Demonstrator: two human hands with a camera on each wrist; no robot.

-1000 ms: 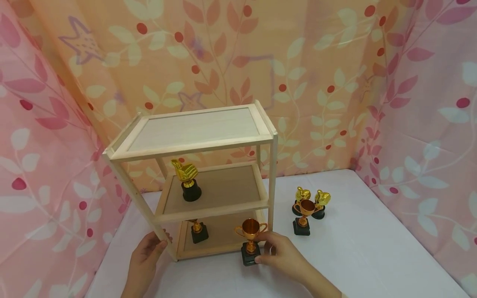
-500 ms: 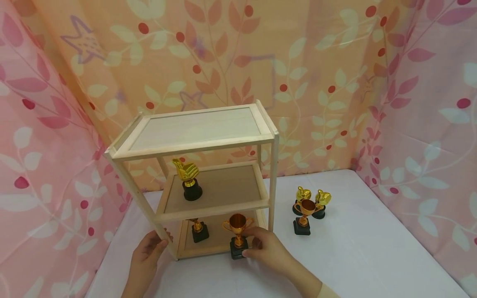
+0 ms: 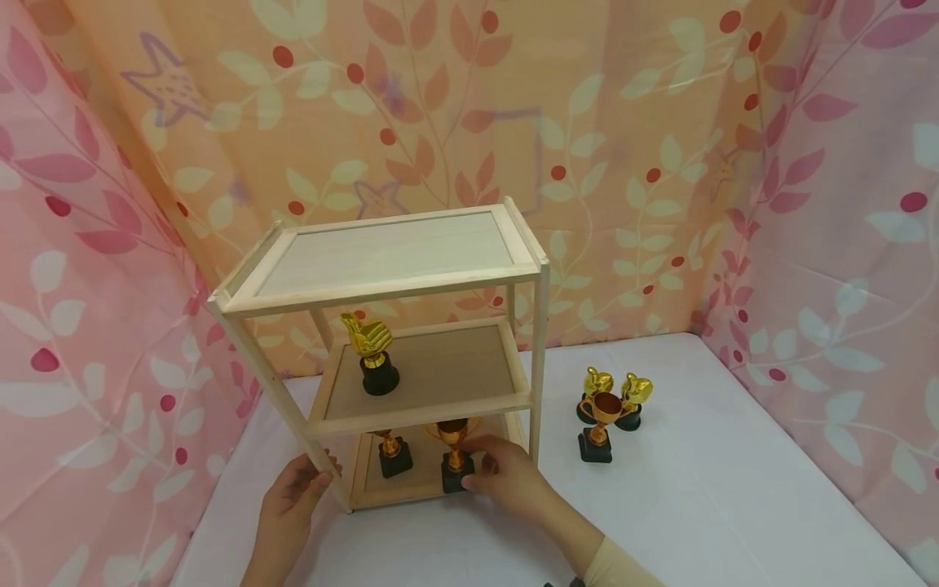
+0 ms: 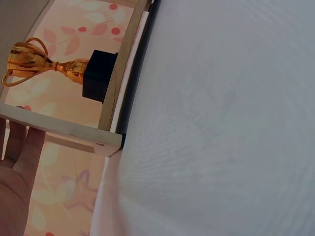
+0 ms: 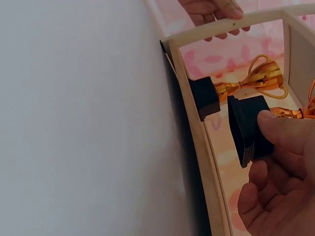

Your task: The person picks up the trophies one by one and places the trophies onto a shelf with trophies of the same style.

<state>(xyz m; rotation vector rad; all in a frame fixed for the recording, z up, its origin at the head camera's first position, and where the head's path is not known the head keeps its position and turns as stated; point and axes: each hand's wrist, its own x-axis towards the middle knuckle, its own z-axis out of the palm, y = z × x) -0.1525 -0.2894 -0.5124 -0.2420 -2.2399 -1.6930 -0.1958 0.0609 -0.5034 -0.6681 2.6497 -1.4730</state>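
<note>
My right hand (image 3: 509, 481) pinches a bronze-coloured trophy cup (image 3: 457, 471) by its black base, thumb on the near side. The cup is at the front of the bottom shelf, its rim partly behind the middle shelf's edge. In the right wrist view a gap shows between the black base (image 5: 250, 128) and the shelf board. My left hand (image 3: 289, 505) holds the front left post of the wooden three-tier rack (image 3: 389, 253). A second trophy cup (image 3: 396, 458) stands on the bottom shelf at the left, its top hidden in the head view.
A gold thumbs-up trophy (image 3: 377, 359) stands on the middle shelf's left side. Right of the rack, another bronze cup (image 3: 597, 432) stands before two gold thumbs-up trophies (image 3: 637, 399) on the white cloth (image 3: 719, 473). Patterned curtains (image 3: 623, 163) surround the table.
My right hand has carried the trophy cup leftward and inward, from in front of the rack to over the bottom shelf. My left hand stays on the post.
</note>
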